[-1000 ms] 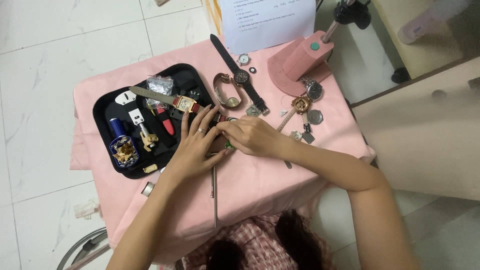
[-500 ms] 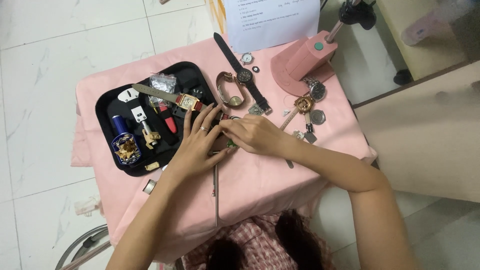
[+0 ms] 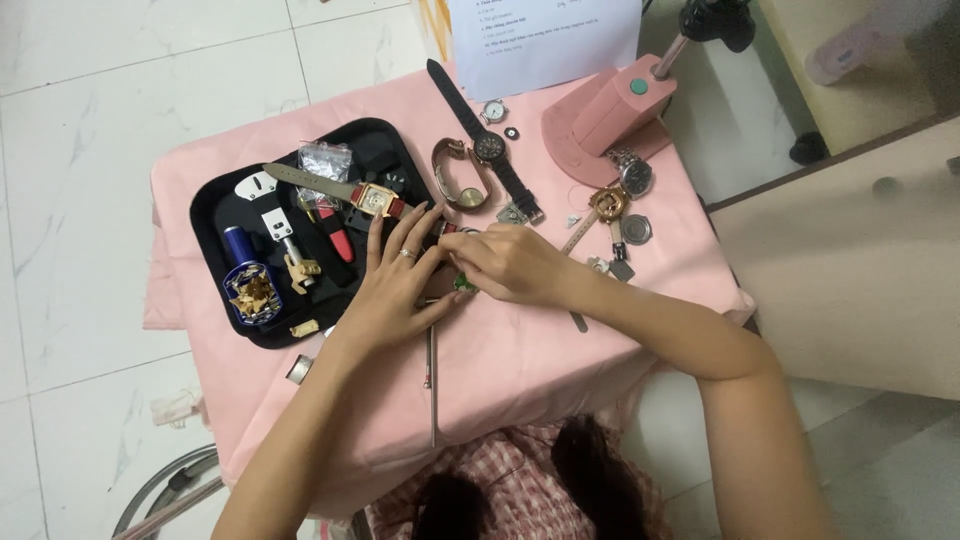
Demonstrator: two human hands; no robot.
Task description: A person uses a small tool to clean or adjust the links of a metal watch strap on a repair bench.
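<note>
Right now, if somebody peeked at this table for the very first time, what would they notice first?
Probably the two hands meeting in the middle of the pink tablecloth: the left hand and right hand pinch a small green thing between them. Next, the black tray of small tools on the left, with a gold square watch on its edge. At the back right stands a pink press tool, with more watches scattered around it.

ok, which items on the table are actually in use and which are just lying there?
In use:
left hand
right hand
small green part pinched between both hands

Lying about:
black tray with tools
square watch
black-strap watch
gold watch
pink press
paper sheet
</note>
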